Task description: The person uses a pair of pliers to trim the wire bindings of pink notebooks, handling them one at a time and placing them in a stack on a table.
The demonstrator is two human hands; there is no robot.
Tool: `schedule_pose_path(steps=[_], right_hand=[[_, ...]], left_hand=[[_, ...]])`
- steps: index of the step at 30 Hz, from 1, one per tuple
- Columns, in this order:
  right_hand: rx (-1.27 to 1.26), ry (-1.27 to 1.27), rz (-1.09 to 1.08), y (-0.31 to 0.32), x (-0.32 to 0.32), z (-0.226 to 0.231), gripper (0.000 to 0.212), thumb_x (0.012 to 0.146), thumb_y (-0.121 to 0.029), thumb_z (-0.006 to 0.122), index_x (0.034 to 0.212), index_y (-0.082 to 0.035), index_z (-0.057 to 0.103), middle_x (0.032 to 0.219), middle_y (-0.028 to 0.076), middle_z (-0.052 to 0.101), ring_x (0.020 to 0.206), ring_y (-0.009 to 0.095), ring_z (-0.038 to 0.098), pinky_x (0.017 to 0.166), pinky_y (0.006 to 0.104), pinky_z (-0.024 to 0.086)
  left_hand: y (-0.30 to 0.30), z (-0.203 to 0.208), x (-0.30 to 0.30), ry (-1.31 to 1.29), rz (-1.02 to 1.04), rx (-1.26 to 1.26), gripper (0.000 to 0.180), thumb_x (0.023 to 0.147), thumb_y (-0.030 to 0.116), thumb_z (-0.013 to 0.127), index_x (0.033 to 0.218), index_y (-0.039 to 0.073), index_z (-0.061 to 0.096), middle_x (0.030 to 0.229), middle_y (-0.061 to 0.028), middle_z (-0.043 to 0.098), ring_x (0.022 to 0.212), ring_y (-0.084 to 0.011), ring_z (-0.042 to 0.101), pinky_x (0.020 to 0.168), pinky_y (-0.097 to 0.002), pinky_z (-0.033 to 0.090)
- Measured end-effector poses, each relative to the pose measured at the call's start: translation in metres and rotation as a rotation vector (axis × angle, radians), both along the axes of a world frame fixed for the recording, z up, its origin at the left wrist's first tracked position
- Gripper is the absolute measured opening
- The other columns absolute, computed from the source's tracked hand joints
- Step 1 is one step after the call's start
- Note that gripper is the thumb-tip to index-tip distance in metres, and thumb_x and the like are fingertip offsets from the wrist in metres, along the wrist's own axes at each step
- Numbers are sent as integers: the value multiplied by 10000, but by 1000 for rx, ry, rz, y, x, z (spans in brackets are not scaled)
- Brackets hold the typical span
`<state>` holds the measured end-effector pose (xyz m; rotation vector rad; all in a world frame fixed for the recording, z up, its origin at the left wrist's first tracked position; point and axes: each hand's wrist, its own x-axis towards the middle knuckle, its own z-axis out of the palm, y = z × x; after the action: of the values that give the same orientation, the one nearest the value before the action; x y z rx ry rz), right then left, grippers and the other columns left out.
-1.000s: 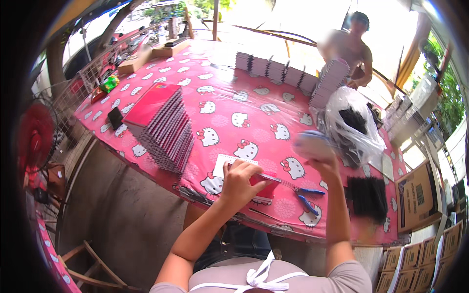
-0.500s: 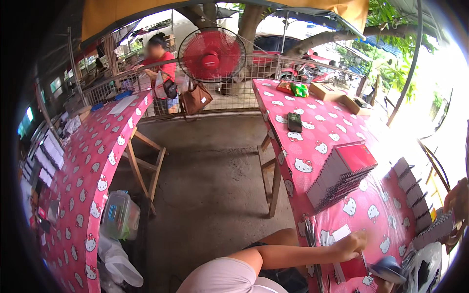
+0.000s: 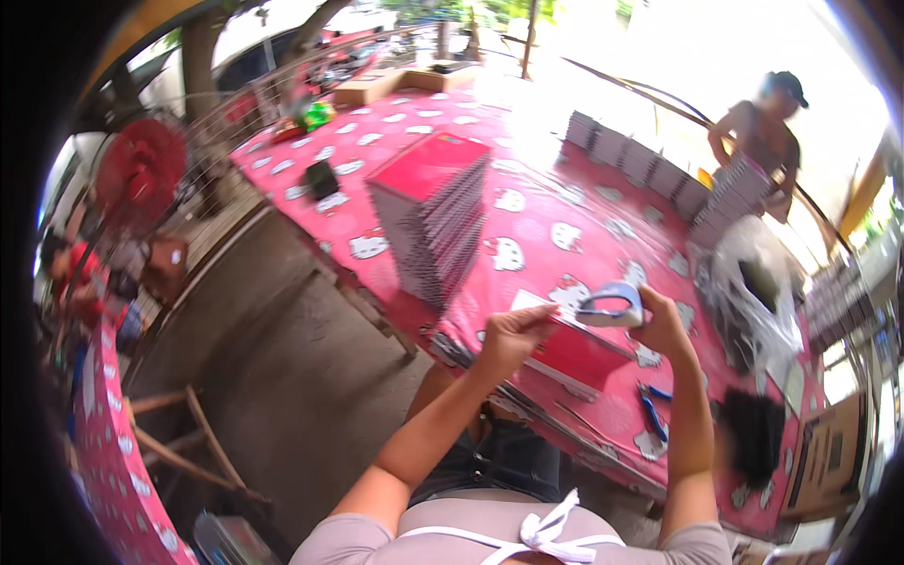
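Observation:
A red notebook [image 3: 586, 360] lies on the pink patterned tablecloth right in front of me, a white sheet [image 3: 529, 301] showing at its far left end. Over that end, my left hand [image 3: 513, 339] is closed with thumb and fingers pinched; what they hold, if anything, is too small to make out. My right hand [image 3: 662, 323] grips a blue-and-white looped hand tool [image 3: 612, 305], raised above the notebook's far side. Pliers with blue handles [image 3: 652, 412] rest on the cloth to the right of the notebook.
A tall stack of red spiral notebooks [image 3: 433, 217] stands beyond my left hand. More notebooks [image 3: 640, 162] line the far right edge, near another person [image 3: 765, 141]. A clear plastic bag [image 3: 753, 273], black cloth [image 3: 753, 433] and cardboard box [image 3: 829, 452] are at right.
My view has swung to the right and onto the table. The blue-and-white tool, low beside the notebook before, is now raised in my right hand. My left hand stays near the notebook.

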<state>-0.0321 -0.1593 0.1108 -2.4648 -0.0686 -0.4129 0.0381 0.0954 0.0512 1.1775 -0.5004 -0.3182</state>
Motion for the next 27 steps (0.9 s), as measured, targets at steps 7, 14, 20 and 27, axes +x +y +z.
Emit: schedule_pose_path(steps=[7, 14, 20, 27], right_hand=[[-410, 182, -384, 1, -14, 9, 341, 681, -3, 613, 1016, -46, 567, 875, 130, 645, 816, 323, 647, 682, 429, 507], [-512, 169, -604, -36, -86, -49, 414, 733, -34, 615, 1132, -53, 507, 1182, 166, 526, 1136, 357, 498, 867, 469, 438], [-412, 146, -528, 24, -173, -58, 519, 781, -212, 668, 1220, -29, 460, 1300, 196, 432, 1191, 388, 428, 995, 483, 345], [11, 144, -485, 69, -172, -39, 427, 761, -223, 686, 1127, -50, 552, 1039, 163, 528, 1012, 329, 507, 884, 420, 401]], left_hand=[[-2, 0, 2, -22, -99, -22, 287, 789, -56, 692, 1064, 25, 689, 924, -52, 703, 776, -60, 626, 676, -210, 540], [-10, 22, -4, -118, -151, -119, 235, 756, -79, 713, 973, 0, 667, 941, -86, 675, 812, -129, 646, 735, -273, 555], [-9, 59, -49, -943, 193, -40, 204, 703, -27, 747, 885, 25, 670, 895, -128, 683, 842, -264, 664, 743, -329, 544], [-20, 14, -66, -637, 46, 190, 226, 669, -23, 786, 865, 8, 678, 909, -127, 687, 844, -190, 671, 683, -278, 554]])
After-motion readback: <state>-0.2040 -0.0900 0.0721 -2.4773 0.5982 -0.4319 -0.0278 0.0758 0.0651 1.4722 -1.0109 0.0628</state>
